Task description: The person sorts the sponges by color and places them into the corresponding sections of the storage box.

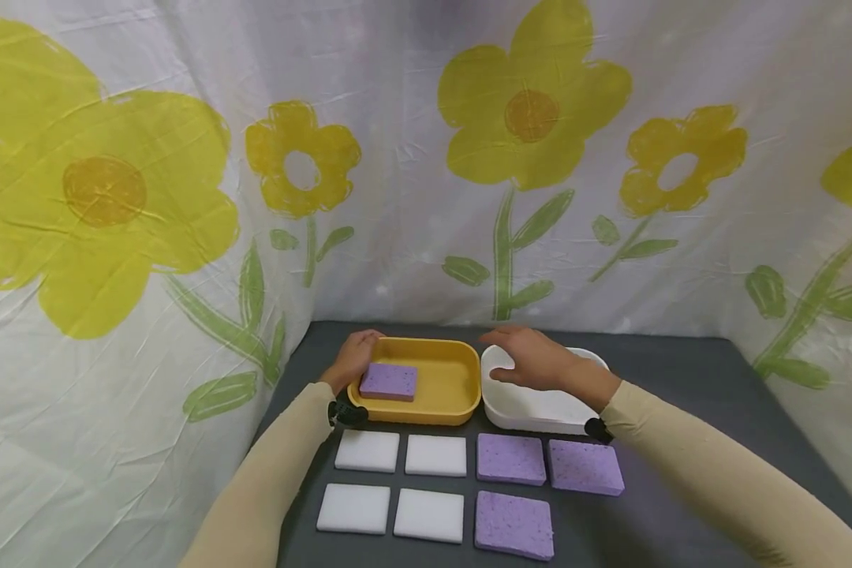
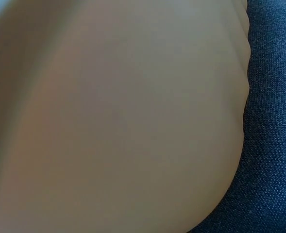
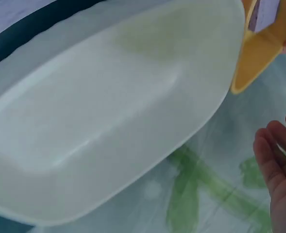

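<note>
My left hand grips the left end of a yellow tray, with its fingers at the far left corner. A purple sponge lies flat inside that tray, close to the hand. Over a white tray my right hand hovers, palm turned inward, holding nothing; its fingers look loosely bent in the right wrist view. The white tray stands right beside the yellow one and holds nothing visible. Bare skin and dark fabric fill the left wrist view, hiding the left hand's work.
In front of the trays lie several white pads at left and three purple sponges at right, flat on the dark table. A flower-printed curtain closes off the back and sides.
</note>
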The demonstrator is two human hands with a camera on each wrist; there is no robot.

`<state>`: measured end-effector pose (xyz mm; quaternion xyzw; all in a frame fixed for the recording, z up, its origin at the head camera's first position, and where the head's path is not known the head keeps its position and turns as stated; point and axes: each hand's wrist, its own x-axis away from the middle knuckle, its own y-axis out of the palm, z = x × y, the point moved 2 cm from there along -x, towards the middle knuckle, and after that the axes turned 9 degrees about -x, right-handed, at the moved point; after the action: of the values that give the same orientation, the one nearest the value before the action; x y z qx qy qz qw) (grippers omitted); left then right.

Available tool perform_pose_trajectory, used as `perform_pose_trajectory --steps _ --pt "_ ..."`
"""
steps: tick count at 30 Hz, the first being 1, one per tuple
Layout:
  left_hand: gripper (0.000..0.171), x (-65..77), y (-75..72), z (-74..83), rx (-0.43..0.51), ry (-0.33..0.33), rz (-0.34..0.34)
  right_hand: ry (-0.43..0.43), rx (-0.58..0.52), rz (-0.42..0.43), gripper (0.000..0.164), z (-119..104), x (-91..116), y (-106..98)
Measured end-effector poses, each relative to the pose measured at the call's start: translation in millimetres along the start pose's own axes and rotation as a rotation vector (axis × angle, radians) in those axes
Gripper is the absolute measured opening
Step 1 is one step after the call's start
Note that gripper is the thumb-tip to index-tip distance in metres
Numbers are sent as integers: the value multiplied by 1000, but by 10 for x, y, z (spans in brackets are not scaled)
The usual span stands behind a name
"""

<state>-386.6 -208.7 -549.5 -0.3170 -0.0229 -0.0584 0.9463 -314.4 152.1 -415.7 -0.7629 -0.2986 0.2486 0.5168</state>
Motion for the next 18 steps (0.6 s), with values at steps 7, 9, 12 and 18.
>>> perform_pose_trajectory --steps 7,9,12,18 --pt "46 -16 -1 -12 6 -3 -7 60 21 34 61 113 453 -253" --pt "47 -6 -4 2 -2 -1 -4 75 27 44 62 153 592 -307" --pt "47 15 -11 29 -13 -2 2 96 26 56 64 193 816 -369" --pt "47 37 -3 44 -14 -6 -3 134 22 77 68 237 1243 -424"
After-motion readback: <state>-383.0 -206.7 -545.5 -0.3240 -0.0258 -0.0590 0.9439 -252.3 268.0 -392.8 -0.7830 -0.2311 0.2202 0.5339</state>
